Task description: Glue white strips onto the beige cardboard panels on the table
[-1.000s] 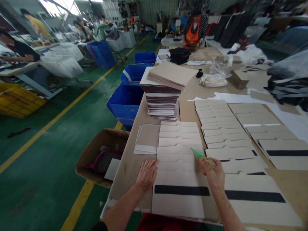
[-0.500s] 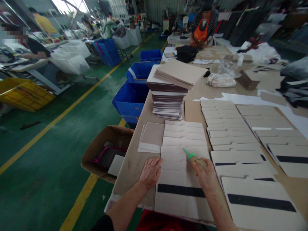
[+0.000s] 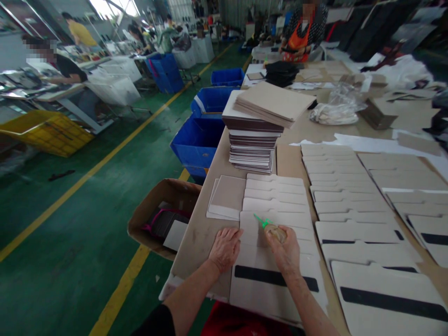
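My right hand [image 3: 285, 252] is closed around a small glue bottle [image 3: 275, 230] with a green nozzle, whose tip rests on the overlapping white card pieces [image 3: 276, 205] in the left column. My left hand [image 3: 226, 247] lies flat with fingers spread on the left edge of the nearest card [image 3: 276, 298], which has a black strip across it. Both hands sit over the near end of that column on the table [image 3: 196, 247].
More columns of white cards [image 3: 343, 196] lie to the right. A tall stack of boards [image 3: 254, 140] stands behind. An open cardboard box [image 3: 164, 217] and blue bins [image 3: 198, 140] sit left of the table. A person in an orange apron [image 3: 303, 32] works at the far end.
My right hand with the glue bottle has moved left across the card toward my left hand. The view has shifted slightly; my left hand stays pressed in place.
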{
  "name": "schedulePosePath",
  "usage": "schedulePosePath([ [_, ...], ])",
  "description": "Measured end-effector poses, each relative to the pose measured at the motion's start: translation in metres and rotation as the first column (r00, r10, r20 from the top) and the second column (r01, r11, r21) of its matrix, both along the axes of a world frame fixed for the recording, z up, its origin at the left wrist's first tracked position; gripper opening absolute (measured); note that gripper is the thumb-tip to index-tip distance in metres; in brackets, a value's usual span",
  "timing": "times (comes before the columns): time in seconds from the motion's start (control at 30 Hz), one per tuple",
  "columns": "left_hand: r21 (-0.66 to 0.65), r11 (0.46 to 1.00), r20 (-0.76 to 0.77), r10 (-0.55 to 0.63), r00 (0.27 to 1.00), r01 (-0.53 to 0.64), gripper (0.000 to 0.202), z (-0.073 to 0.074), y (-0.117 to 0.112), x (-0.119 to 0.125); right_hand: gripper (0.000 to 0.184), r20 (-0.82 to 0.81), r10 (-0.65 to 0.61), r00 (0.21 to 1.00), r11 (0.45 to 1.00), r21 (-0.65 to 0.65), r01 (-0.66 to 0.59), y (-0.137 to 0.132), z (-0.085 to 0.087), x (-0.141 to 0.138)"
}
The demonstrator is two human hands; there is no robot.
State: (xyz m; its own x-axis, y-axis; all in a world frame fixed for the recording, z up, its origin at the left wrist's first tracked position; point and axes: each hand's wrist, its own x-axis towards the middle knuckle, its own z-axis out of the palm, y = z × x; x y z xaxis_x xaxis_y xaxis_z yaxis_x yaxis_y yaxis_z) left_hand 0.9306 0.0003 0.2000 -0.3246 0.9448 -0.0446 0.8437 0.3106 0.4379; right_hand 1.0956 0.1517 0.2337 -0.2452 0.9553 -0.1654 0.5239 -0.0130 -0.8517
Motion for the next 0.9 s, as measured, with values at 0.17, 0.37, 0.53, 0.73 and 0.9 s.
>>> schedulePosePath([
  [0.17, -0.006, 1.000, 0.011, 0.005, 1.000, -0.005, 0.045, -0.001, -0.001, 0.000, 0.052, 0.010, 0.044, 0.999, 0.998, -0.049, -0.043, -0.014, 0.003, -0.012],
  [0.37, -0.001, 1.000, 0.000, -0.009, 1.000, 0.009, 0.045, 0.002, 0.000, 0.000, 0.050, -0.036, 0.049, 0.998, 0.995, -0.088, -0.052, -0.023, -0.001, -0.024],
  [0.53, 0.001, 1.000, -0.017, -0.004, 1.000, 0.004, 0.046, 0.001, -0.001, 0.000, 0.054, -0.233, -0.062, 0.970, 0.945, -0.326, -0.018, -0.026, 0.008, -0.027],
  [0.73, 0.009, 1.000, -0.009, -0.009, 1.000, 0.009, 0.047, -0.005, -0.001, -0.003, 0.065, -0.371, -0.395, 0.840, 0.896, -0.359, 0.263, 0.020, 0.011, 0.017],
  [0.9, 0.007, 1.000, -0.012, -0.001, 1.000, 0.001, 0.046, -0.005, 0.000, -0.004, 0.074, -0.224, -0.486, 0.845, 0.874, -0.161, 0.459, 0.069, 0.009, 0.064],
])
